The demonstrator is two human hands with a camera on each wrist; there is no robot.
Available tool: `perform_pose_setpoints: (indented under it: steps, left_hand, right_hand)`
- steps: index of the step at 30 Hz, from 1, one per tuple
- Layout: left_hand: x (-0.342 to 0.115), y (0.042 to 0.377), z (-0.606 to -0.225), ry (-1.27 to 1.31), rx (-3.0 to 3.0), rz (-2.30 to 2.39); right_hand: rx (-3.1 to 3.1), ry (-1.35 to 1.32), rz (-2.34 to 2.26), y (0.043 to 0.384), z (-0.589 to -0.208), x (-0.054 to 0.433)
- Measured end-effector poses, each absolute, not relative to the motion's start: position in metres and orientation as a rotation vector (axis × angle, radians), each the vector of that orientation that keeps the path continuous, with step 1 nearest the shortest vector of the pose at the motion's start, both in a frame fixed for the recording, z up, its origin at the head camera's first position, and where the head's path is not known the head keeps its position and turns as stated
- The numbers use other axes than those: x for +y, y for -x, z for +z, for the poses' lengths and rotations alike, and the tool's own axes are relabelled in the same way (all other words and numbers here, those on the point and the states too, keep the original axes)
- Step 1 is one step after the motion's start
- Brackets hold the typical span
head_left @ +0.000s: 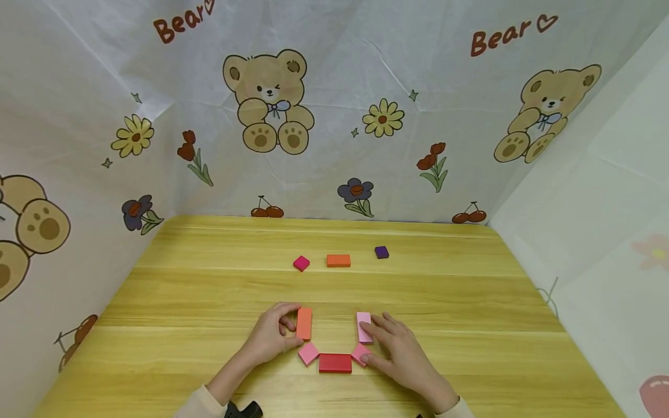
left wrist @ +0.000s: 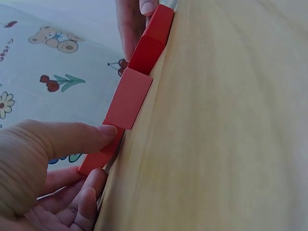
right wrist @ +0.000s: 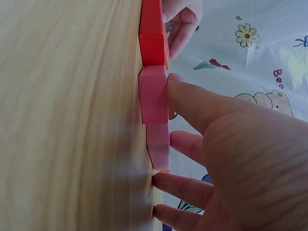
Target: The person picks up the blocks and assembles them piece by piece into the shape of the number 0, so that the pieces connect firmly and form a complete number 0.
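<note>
My left hand (head_left: 272,335) pinches an upright-lying orange block (head_left: 304,324) lengthwise, index finger at its far end and thumb at its near end. A pink square block (head_left: 308,353) sits just below, its corner touching a red rectangular block (head_left: 335,363). On the other side of the red block lies a second pink square block (right wrist: 154,96), with the thumb of my right hand (head_left: 401,355) against it. That hand's index finger rests on a light pink rectangular block (head_left: 363,326); its other fingers extend to the table. Together these blocks form a U.
Farther back on the wooden table (head_left: 235,290) lie a magenta block (head_left: 301,263), an orange block (head_left: 338,260) and a dark purple block (head_left: 382,252). A bear-patterned cloth (head_left: 324,162) hangs behind and at the sides. Something black (head_left: 244,410) shows by the left wrist.
</note>
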State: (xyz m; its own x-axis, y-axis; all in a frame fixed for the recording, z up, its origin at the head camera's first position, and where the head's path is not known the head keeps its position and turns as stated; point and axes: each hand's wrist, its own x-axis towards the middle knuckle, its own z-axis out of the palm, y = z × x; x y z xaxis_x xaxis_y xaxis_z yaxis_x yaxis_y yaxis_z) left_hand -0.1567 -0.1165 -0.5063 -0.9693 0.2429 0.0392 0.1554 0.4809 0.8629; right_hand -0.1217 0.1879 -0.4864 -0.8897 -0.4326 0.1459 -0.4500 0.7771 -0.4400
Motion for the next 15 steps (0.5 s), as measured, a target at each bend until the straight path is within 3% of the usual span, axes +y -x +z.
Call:
perform_pose_setpoints:
  steps: [15]
  left_hand:
    - [-0.1176,0.1564,-0.5079,-0.415,2.635,1.506]
  right_hand:
    - [-2.908,-0.735,0.725,0.121,-0.4853,0.1879]
